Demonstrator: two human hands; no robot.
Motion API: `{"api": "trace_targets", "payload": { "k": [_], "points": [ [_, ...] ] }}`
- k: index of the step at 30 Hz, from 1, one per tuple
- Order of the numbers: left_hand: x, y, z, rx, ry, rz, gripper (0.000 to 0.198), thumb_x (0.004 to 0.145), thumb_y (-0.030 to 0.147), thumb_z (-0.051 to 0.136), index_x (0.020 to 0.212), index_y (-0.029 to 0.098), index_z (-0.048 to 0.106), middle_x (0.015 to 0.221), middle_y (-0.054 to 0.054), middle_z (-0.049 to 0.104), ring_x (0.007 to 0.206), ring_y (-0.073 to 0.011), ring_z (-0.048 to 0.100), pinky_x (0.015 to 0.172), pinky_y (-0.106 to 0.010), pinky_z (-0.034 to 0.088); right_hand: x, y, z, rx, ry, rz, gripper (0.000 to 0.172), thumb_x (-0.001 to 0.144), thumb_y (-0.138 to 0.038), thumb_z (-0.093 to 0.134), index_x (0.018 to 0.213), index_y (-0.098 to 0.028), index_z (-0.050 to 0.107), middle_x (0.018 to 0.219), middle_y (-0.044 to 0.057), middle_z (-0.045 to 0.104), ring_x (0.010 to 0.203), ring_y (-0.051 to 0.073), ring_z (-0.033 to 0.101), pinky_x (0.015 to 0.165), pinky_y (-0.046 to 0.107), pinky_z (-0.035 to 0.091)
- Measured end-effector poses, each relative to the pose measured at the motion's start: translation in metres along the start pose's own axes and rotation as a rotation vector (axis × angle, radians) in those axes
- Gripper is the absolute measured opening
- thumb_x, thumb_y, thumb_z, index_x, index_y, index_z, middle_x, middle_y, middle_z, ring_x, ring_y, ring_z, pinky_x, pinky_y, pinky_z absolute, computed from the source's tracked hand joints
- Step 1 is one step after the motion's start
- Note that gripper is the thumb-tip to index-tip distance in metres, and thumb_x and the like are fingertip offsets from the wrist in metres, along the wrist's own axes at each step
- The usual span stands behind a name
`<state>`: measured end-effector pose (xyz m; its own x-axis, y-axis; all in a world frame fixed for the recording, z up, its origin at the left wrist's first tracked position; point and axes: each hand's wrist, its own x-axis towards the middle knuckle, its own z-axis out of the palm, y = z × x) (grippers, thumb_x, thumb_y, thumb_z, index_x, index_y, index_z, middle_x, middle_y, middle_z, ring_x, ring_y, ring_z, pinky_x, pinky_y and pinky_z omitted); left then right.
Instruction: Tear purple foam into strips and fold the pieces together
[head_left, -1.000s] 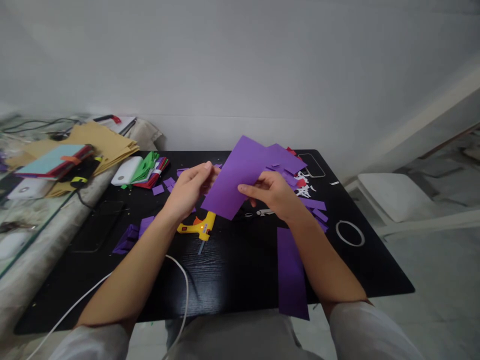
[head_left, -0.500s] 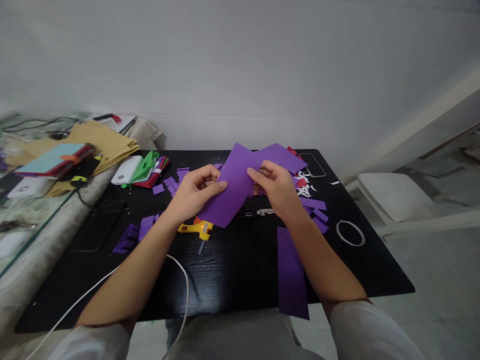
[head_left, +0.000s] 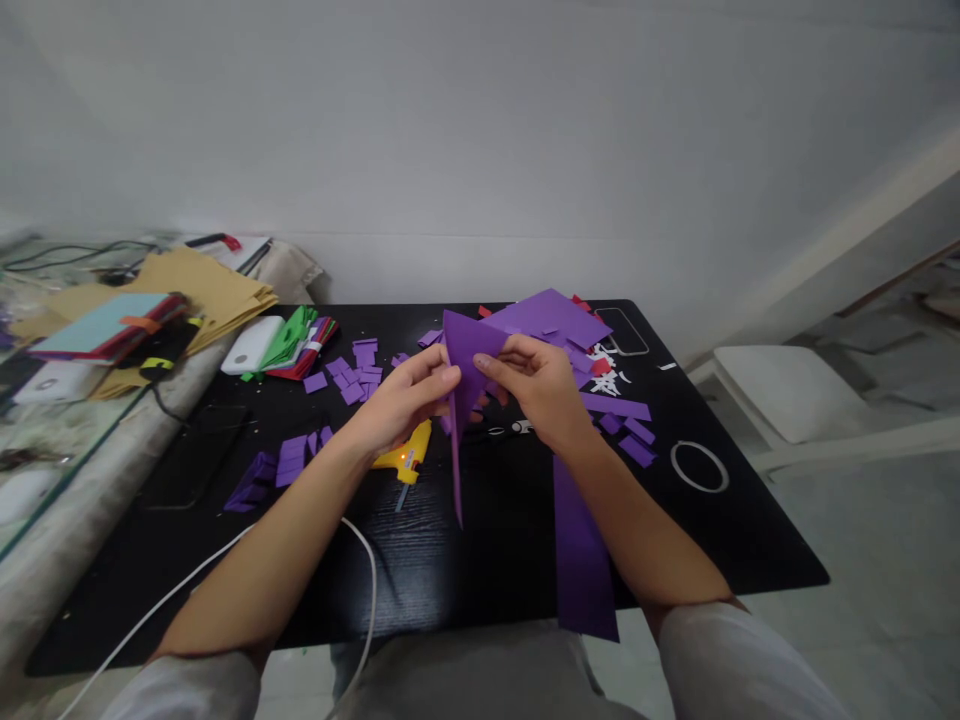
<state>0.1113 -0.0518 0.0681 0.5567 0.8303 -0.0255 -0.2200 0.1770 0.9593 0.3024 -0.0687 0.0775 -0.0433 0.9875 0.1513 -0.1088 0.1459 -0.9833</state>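
Observation:
Between my hands, above the black table, a purple sheet of paper (head_left: 466, 362) stands turned nearly edge-on and bent along its length. My left hand (head_left: 409, 392) is closed on its left side, thumb against the paper. On the right side, my right hand (head_left: 536, 385) pinches it between thumb and fingers. Just below my left hand lies a yellow glue gun (head_left: 409, 455) with an orange light and a glue stick at its rear. A long purple strip (head_left: 583, 565) lies under my right forearm and sticks out past the table's front edge.
Small purple paper pieces (head_left: 352, 378) and a larger purple sheet (head_left: 555, 315) lie toward the back. White scraps (head_left: 606, 375) and a ring (head_left: 700, 467) are on the right. Folded purple pieces (head_left: 255, 482), green paper (head_left: 292, 337) and a white cable (head_left: 373, 570) are on the left.
The purple sheet has turned from facing me broadly to nearly edge-on and now looks bent. My hands have come closer together around it.

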Motion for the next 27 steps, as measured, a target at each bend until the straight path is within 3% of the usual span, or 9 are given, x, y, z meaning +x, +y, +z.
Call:
{"api": "trace_targets", "payload": {
  "k": [8,13,16,20,23,25,27],
  "points": [
    [-0.005,0.006,0.008,0.113,0.063,-0.003,0.039,0.082,0.037,0.087,0.107,0.02,0.062,0.086,-0.001,0.074,0.07,-0.0154,0.074,0.068,-0.029,0.065,0.0,-0.001,0.0,0.026,0.013,-0.02,0.026,0.079,-0.043,0.087,0.086,-0.021,0.074,0.073,-0.002,0.069,0.057,0.011,0.058,0.051,0.025,0.05],
    [-0.005,0.006,0.015,0.259,0.154,0.088,0.034,0.083,0.036,0.085,0.097,0.02,0.059,0.077,0.003,0.067,0.059,-0.0113,0.066,0.055,-0.022,0.057,-0.002,-0.006,0.001,0.074,0.08,-0.072,0.024,0.092,-0.046,0.074,0.093,-0.022,0.075,0.077,0.001,0.07,0.07,0.015,0.068,0.054,0.025,0.056],
    [-0.005,0.006,0.016,0.305,0.155,0.108,0.034,0.083,0.035,0.084,0.093,0.02,0.055,0.074,0.005,0.064,0.056,-0.0099,0.062,0.052,-0.021,0.053,-0.004,-0.008,0.002,0.037,0.088,-0.094,0.025,0.085,-0.043,0.082,0.093,-0.021,0.075,0.078,0.001,0.071,0.067,0.014,0.068,0.057,0.027,0.059],
    [-0.007,0.008,0.014,0.36,0.119,0.083,0.035,0.083,0.035,0.084,0.095,0.021,0.055,0.079,0.003,0.069,0.061,-0.0122,0.066,0.057,-0.024,0.055,-0.007,-0.009,0.005,0.011,0.103,-0.087,0.026,0.076,-0.038,0.091,0.089,-0.021,0.075,0.075,0.0,0.073,0.066,0.015,0.07,0.06,0.028,0.061],
    [-0.01,0.011,0.014,0.342,0.078,0.133,0.033,0.088,0.042,0.08,0.104,0.02,0.062,0.094,-0.004,0.076,0.08,-0.0174,0.074,0.073,-0.03,0.061,-0.009,-0.01,0.006,-0.013,0.093,-0.081,0.027,0.075,-0.039,0.091,0.088,-0.021,0.076,0.075,0.001,0.075,0.068,0.016,0.072,0.063,0.031,0.064],
    [-0.011,0.012,0.015,0.328,0.12,0.2,0.033,0.092,0.048,0.074,0.106,0.02,0.066,0.097,-0.005,0.077,0.085,-0.0189,0.075,0.079,-0.032,0.062,-0.011,-0.011,0.008,-0.038,0.076,-0.075,0.027,0.075,-0.04,0.09,0.089,-0.021,0.077,0.076,0.001,0.076,0.068,0.016,0.073,0.066,0.033,0.065],
    [-0.012,0.012,0.016,0.338,0.204,0.245,0.032,0.093,0.051,0.072,0.102,0.021,0.067,0.089,-0.004,0.075,0.077,-0.018,0.074,0.073,-0.031,0.061,-0.012,-0.011,0.009,-0.054,0.062,-0.075,0.027,0.076,-0.04,0.09,0.091,-0.021,0.078,0.078,0.002,0.077,0.069,0.017,0.074,0.068,0.034,0.067]
  ]
}}
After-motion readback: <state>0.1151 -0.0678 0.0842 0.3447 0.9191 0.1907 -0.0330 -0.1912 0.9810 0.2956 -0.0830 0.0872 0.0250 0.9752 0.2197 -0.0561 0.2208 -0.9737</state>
